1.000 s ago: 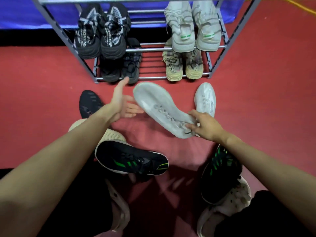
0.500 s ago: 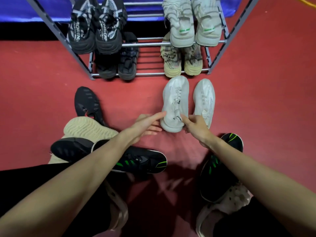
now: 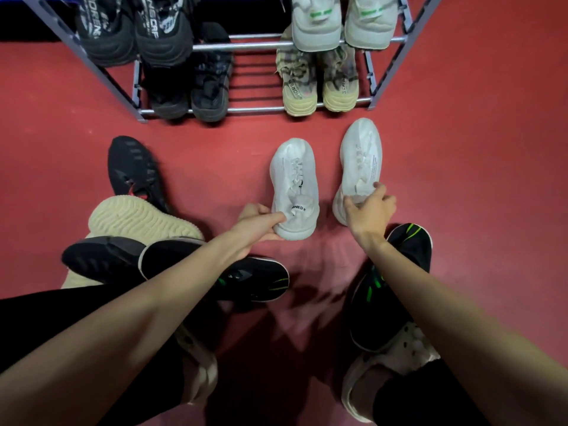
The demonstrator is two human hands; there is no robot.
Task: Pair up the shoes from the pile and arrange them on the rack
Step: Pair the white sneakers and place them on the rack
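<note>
Now left hand (image 3: 258,221) grips heel of left white shoe (image 3: 293,186), right hand (image 3: 370,210) grips heel of right white shoe (image 3: 361,161); both mid-frame on floor (image 3: 476,179), below rack (image 3: 261,109).

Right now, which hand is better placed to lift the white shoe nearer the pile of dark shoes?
Left. The left hand already grips the heel of that white shoe. The right hand is occupied at the heel of the other white shoe.
</note>
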